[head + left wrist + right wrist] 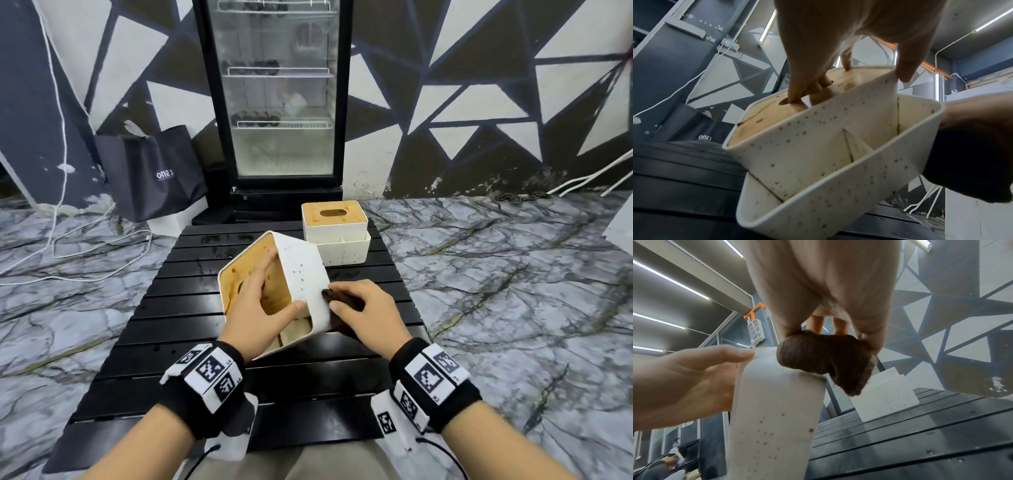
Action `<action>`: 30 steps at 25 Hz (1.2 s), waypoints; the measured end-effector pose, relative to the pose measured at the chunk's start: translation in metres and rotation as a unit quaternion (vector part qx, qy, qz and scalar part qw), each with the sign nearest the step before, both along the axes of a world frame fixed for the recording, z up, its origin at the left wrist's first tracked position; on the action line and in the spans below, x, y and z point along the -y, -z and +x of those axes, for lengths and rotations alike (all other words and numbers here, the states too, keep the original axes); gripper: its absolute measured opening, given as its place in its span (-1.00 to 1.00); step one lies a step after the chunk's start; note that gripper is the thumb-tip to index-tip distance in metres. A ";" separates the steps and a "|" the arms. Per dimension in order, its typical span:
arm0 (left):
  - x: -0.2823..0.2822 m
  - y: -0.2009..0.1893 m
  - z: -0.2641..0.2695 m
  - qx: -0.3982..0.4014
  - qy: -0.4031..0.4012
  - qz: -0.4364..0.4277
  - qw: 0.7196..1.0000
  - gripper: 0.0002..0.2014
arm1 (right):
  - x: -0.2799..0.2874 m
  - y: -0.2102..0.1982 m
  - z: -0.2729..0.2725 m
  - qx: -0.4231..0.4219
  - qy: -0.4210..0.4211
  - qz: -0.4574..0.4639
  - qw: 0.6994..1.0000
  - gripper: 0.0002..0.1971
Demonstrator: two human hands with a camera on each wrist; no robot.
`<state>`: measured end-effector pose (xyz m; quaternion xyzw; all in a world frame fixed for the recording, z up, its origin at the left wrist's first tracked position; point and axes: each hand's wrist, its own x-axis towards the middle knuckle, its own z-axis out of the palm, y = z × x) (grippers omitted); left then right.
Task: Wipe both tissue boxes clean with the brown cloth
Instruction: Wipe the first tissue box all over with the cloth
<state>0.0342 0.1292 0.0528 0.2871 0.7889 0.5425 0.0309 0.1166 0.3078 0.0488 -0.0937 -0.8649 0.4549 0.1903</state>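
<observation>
On a black slatted table (191,274) before a glass-door fridge (274,92), tilted up on one edge: the nearer tissue box (301,270), white and flecked with brown spots, wooden lid (239,274) turned leftward. At left, left hand (253,308) steadying it, fingers (797,97) hooked through the lid's oval slot, thumb (294,307) pressed to the white wall. At right, right hand (370,308) curled around the bunched brown cloth (824,356), wad pressed against the box's upper right edge. Farther back and right, well apart from both hands, upright and untouched: the second tissue box (334,226), also speckled. Likely trouble: with only one edge resting on the slats and a grip anchored mostly in the slot, risk of the box pivoting or skidding under a hard stroke from the right; risk, too, of the lid shifting loose if merely seated. With the cloth wadded so small, probable smearing rather than lifting of the spots, and easy missing of the divided side compartments (869,146). Also possible: a corner of trailing cloth catching on the rim.
</observation>
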 end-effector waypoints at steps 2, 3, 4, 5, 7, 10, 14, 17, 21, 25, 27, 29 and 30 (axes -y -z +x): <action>0.003 0.002 0.003 0.011 -0.010 0.018 1.000 -0.12 | 0.010 0.006 -0.001 -0.008 -0.004 -0.009 1.000 -0.69; 0.005 0.003 0.004 0.015 -0.011 0.025 1.000 -0.13 | 0.013 0.010 -0.001 -0.017 -0.001 -0.012 1.000 -0.69; 0.006 0.002 0.005 0.017 -0.010 0.034 0.999 -0.16 | 0.016 0.013 -0.001 -0.031 0.003 -0.014 0.999 -0.69; 0.008 0.001 0.005 0.020 -0.007 0.041 0.999 -0.19 | 0.018 0.016 -0.002 -0.045 0.007 -0.016 0.999 -0.69; 0.012 0.000 0.005 0.023 0.000 0.042 0.999 -0.21 | 0.021 0.022 -0.003 -0.065 0.016 -0.015 0.998 -0.70; 0.018 0.003 0.002 0.028 0.008 0.036 0.999 -0.13 | 0.033 0.029 -0.001 -0.068 0.018 0.016 0.997 -0.61; 0.021 0.007 -0.005 0.042 0.016 0.037 0.998 -0.06 | 0.051 0.029 0.001 -0.134 0.017 0.077 0.988 -0.63; 0.021 0.007 -0.004 0.036 0.020 0.040 0.998 -0.10 | 0.045 0.023 -0.007 -0.143 0.004 0.087 0.986 -0.67; 0.021 0.008 -0.001 0.033 0.019 0.042 0.998 -0.12 | 0.035 0.030 -0.004 -0.115 0.020 0.073 0.991 -0.67; 0.019 0.009 -0.004 0.032 0.027 0.052 0.998 -0.08 | 0.047 0.030 0.000 -0.147 -0.002 0.093 0.985 -0.64; 0.017 0.008 -0.004 0.025 0.033 0.046 0.998 -0.06 | 0.045 0.022 -0.006 -0.146 -0.020 0.088 0.985 -0.67; 0.017 0.009 -0.004 0.019 0.032 0.041 0.998 -0.06 | 0.038 0.018 -0.011 -0.130 -0.027 0.075 0.988 -0.67; 0.017 0.009 -0.005 0.021 0.029 0.036 0.999 -0.06 | 0.035 0.019 -0.012 -0.119 -0.024 0.068 0.990 -0.67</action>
